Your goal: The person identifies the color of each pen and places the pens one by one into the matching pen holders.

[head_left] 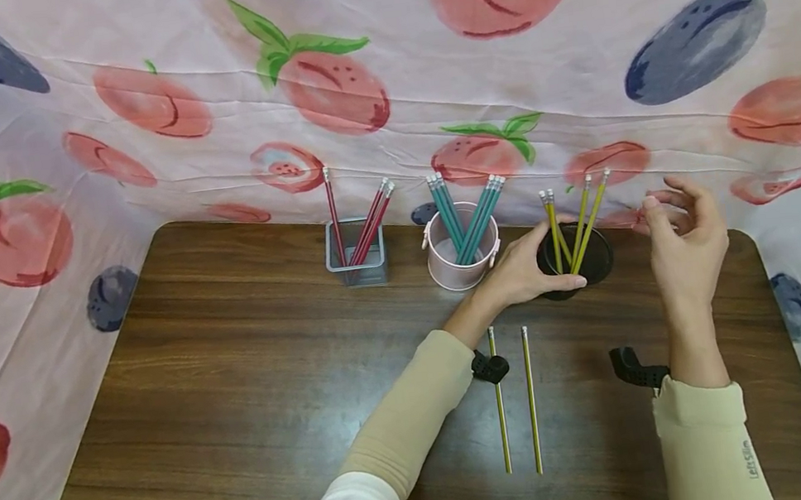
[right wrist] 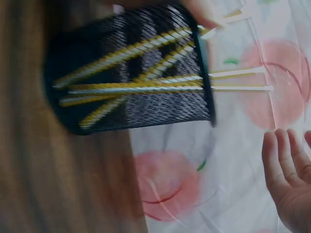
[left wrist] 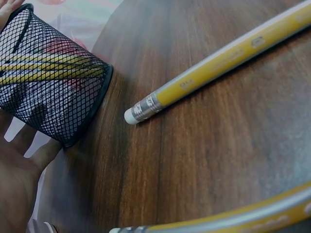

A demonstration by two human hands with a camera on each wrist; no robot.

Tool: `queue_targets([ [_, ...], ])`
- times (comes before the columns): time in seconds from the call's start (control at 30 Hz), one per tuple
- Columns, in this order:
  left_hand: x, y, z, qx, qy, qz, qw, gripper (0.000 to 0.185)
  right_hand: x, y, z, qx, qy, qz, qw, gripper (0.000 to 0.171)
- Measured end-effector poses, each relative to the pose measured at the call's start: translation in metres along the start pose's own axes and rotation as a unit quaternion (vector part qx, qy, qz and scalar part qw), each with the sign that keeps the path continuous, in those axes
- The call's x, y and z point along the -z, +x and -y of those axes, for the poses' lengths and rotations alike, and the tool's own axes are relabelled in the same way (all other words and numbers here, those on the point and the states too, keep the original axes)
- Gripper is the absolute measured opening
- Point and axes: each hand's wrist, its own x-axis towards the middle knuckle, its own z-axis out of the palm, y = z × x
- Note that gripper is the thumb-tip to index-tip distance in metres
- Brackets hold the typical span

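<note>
At the back right of the table stands a black mesh pencil cup [head_left: 599,257] with several yellow pencils [head_left: 590,225] leaning in it, erasers up. My left hand [head_left: 523,268] grips the cup from its left side, thumb across the front and fingers behind. To the right of the cup my right hand [head_left: 693,247] is raised with nothing in it, its fingers loosely bent. The right wrist view shows that hand [right wrist: 294,194] apart from the mesh cup [right wrist: 165,114]. Two more yellow pencils [head_left: 532,401] lie side by side on the table in front of the cup.
Left of the cup stand a pink bucket [head_left: 452,275] of teal pencils [head_left: 483,219] and a clear grey square holder [head_left: 369,275] with red pencils [head_left: 372,224]. A fruit-print cloth [head_left: 208,148] hangs behind and beside the wooden table [head_left: 220,372].
</note>
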Motion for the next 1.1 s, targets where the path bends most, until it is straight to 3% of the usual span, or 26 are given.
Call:
queue_targets([
  [0.23, -0.001, 0.003, 0.000, -0.011, -0.001, 0.000, 0.9999, 0.088, 0.010, -0.027, -0.003, 0.012, -0.094, 0.032, 0.995, 0.035],
  [0.53, -0.001, 0.003, 0.002, -0.017, -0.005, -0.005, 0.9998, 0.088, 0.011, -0.039, -0.010, 0.006, -0.095, 0.048, 0.994, 0.039],
  [0.7, 0.000, 0.004, 0.004, -0.015, -0.005, -0.011, 0.9998, 0.088, 0.013, -0.051, -0.010, 0.013, -0.145, 0.062, 0.987, 0.044],
  [0.93, -0.001, 0.003, 0.007, -0.016, -0.010, -0.015, 0.9997, 0.088, 0.021, -0.079, -0.022, -0.025, -0.162, 0.086, 0.983, 0.053],
  [1.1, -0.002, 0.001, 0.008, -0.021, -0.012, -0.015, 0.9996, 0.087, 0.022, -0.104, -0.031, -0.051, -0.195, 0.132, 0.971, 0.063],
])
